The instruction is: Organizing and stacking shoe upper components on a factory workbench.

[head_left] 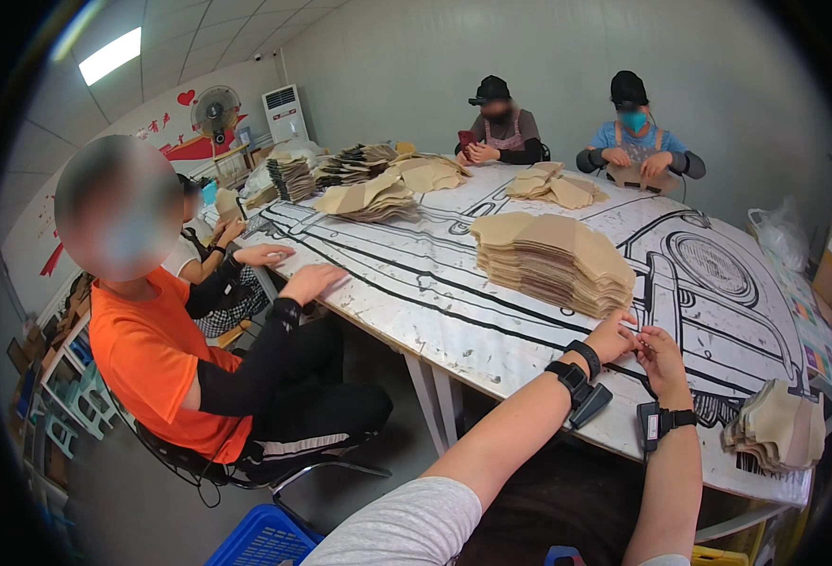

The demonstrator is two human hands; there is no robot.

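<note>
My left hand point(612, 337) and my right hand point(659, 357) meet fingertip to fingertip over the white table point(491, 330), just in front of a tall stack of tan paper pieces point(553, 261). Both wrists wear black bands with small devices. Whether anything thin is pinched between the fingers I cannot tell. A smaller pile of folded tan pieces point(776, 429) lies to the right of my right hand near the table's front edge.
A person in an orange shirt point(152, 354) sits at my left with hands flat on the table. Two people sit at the far end handling tan pieces. More tan stacks point(369, 198) cover the far table. A blue crate point(265, 538) stands on the floor.
</note>
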